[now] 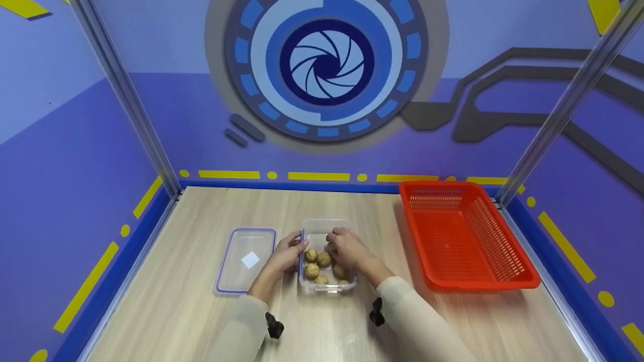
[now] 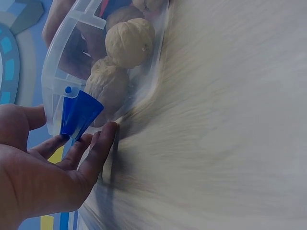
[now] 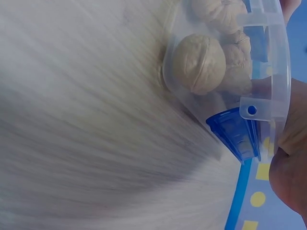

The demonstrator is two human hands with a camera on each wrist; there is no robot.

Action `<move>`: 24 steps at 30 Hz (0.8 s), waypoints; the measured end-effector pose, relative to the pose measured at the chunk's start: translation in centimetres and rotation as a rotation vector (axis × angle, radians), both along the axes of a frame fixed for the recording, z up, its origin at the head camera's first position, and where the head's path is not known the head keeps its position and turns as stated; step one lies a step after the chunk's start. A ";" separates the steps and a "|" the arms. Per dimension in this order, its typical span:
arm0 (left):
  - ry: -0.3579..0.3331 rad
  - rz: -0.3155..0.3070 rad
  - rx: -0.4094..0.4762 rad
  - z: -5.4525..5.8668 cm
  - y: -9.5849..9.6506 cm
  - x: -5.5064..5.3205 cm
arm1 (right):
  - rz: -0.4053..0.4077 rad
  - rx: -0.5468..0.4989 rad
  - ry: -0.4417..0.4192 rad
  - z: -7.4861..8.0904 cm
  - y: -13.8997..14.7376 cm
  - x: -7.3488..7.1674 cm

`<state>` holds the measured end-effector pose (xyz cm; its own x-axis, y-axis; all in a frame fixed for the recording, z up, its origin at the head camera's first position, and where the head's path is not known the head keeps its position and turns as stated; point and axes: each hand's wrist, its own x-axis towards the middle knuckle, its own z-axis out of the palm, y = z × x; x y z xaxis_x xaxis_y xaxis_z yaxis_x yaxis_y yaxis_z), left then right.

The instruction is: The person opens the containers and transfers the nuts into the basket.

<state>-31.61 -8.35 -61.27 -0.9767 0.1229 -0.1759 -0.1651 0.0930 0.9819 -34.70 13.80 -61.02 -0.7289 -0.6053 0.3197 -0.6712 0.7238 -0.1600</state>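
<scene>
A clear plastic food container (image 1: 328,288) stands on the table with several walnuts (image 1: 324,259) inside, mostly in its near half. My left hand (image 1: 284,256) holds the container's left side, thumb at the rim and fingers outside, by the blue clip (image 2: 79,112). Over the right rim reaches my right hand (image 1: 351,249), its bent fingers down on a walnut (image 1: 330,248) inside; the fingertips are partly hidden. In the right wrist view the container wall covers much of that hand, and another walnut (image 3: 199,63) shows through the plastic.
Left of the container lies its clear lid (image 1: 234,261) with a purple-blue edge and a white paper square (image 1: 250,260). A red perforated basket (image 1: 448,246) stands at the right. Printed walls (image 1: 166,125) and metal posts (image 1: 128,100) enclose the wooden table (image 1: 166,301).
</scene>
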 end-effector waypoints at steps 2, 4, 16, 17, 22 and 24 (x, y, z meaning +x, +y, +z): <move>-0.009 -0.004 0.002 0.0 0.0 0.1 | 0.000 0.001 -0.012 0.0 0.1 0.1; -0.011 -0.007 0.000 -0.1 0.0 0.1 | -0.002 0.002 -0.011 0.1 0.2 0.2; 0.004 -0.004 -0.016 -0.5 0.0 0.1 | 0.023 0.030 0.094 0.5 0.5 0.6; 0.004 0.002 -0.014 -0.5 0.1 0.1 | 0.025 0.024 0.105 0.5 0.5 0.6; -0.025 0.028 -0.014 -0.3 0.0 0.0 | 0.054 -0.040 0.169 0.8 0.5 0.4; -0.045 0.031 -0.001 -0.2 -0.1 -0.1 | 0.075 -0.072 0.170 1.0 0.6 0.3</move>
<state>-31.69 -8.43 -61.49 -0.9712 0.0924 -0.2196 -0.2117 0.0880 0.9734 -34.38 14.41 -60.07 -0.6147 -0.6268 0.4788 -0.7445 0.6616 -0.0896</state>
